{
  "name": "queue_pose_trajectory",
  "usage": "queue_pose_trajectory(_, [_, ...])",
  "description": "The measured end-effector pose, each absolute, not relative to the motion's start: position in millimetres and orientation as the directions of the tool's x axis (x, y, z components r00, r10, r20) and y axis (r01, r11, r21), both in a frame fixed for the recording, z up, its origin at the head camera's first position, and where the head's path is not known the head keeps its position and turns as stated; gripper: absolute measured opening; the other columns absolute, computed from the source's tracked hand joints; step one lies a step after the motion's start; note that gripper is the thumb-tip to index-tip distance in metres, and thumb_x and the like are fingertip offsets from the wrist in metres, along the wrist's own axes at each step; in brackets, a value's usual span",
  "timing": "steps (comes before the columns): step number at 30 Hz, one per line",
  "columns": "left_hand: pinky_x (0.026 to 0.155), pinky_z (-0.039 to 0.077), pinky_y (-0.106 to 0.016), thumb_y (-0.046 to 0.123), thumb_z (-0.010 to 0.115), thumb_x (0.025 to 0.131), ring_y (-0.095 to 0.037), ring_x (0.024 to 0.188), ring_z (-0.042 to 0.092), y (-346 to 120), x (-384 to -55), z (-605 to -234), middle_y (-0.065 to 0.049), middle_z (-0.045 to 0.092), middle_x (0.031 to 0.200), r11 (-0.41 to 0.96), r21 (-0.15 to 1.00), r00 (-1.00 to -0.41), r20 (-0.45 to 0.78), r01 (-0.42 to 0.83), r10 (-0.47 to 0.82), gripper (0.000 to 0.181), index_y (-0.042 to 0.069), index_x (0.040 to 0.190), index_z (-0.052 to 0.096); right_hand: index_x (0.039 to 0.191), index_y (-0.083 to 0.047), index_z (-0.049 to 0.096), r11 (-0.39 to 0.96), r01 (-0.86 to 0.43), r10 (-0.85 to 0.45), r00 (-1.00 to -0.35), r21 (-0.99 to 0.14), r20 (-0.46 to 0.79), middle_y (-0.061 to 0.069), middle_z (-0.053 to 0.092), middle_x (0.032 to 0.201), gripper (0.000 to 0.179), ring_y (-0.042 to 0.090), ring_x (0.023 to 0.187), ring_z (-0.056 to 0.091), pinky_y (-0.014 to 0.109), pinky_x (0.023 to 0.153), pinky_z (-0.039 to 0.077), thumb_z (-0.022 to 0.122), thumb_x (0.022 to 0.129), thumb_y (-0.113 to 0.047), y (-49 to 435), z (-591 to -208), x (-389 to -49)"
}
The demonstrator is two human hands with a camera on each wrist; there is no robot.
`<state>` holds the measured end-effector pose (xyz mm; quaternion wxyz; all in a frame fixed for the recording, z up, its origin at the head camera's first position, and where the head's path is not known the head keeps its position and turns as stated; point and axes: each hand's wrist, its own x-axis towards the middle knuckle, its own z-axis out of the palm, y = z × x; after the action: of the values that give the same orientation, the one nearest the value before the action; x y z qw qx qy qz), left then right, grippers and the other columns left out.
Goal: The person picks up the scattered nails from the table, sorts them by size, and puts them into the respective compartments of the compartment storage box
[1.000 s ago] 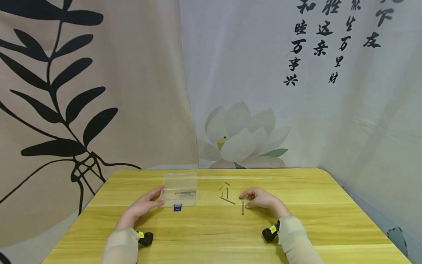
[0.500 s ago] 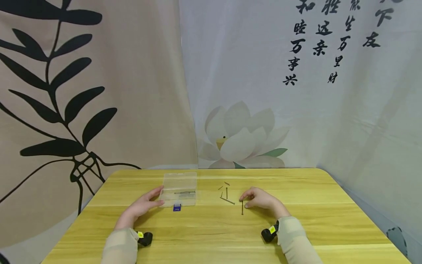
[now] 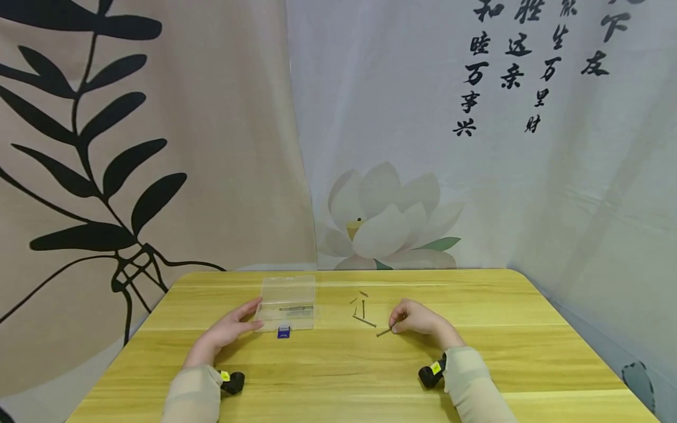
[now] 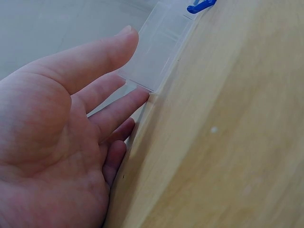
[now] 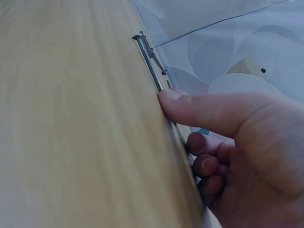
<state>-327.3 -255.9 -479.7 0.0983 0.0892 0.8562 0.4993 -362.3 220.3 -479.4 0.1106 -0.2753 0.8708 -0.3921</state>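
Observation:
My right hand (image 3: pixel 420 320) pinches a thin, dark metal nail (image 3: pixel 384 332) low over the wooden table, its headed end pointing left. In the right wrist view, the nail (image 5: pixel 149 62) runs from under the thumb, and the other fingers are curled in. My left hand (image 3: pixel 231 327) rests at the left side of an open clear plastic box (image 3: pixel 288 291) with a blue latch (image 3: pixel 284 332). In the left wrist view, the fingertips touch the box's end (image 4: pixel 156 52) and the thumb is extended. A slim metal piece (image 3: pixel 296 308) lies in the box.
Several loose nails (image 3: pixel 364 321) of different lengths lie on the table (image 3: pixel 328 376) between the box and my right hand. A printed curtain (image 3: pixel 391 147) hangs behind the table's back edge. Each wrist carries a black camera (image 3: pixel 431 376).
The nail by my right hand has turned from pointing toward me to pointing left. My right thumb and fingertips have come together on it. The left hand and box stay put.

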Motion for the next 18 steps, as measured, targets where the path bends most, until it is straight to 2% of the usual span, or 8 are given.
queue_pose_trajectory(11, [0.108,0.015,-0.067,0.028,0.067,0.092,-0.048,0.14,0.017,-256.8,-326.6,-480.0,-0.027,0.026,0.153,0.483,0.873,-0.965,-0.066,0.066,0.253,0.076,0.005,0.153,0.026,0.087,-0.003,0.068,0.558,-0.448,-0.607,-0.794,-0.698,0.024,0.004,0.048,0.088,0.004,0.019,0.083,0.041,0.035,0.077,0.036,0.068,0.088,-0.006,220.0,-475.4,-360.2])
queue_pose_trajectory(18, [0.108,0.015,-0.067,0.027,0.067,0.093,-0.048,0.14,0.017,-256.5,-327.9,-481.0,-0.027,0.026,0.153,0.482,0.874,-0.966,-0.073,0.059,0.25,0.076,0.004,0.153,0.026,0.092,-0.005,0.067,0.576,-0.396,-0.56,-0.829,-0.715,0.008,0.002,0.054,0.091,0.006,0.018,0.083,0.046,0.033,0.077,0.04,0.064,0.092,-0.01,223.2,-474.4,-360.1])
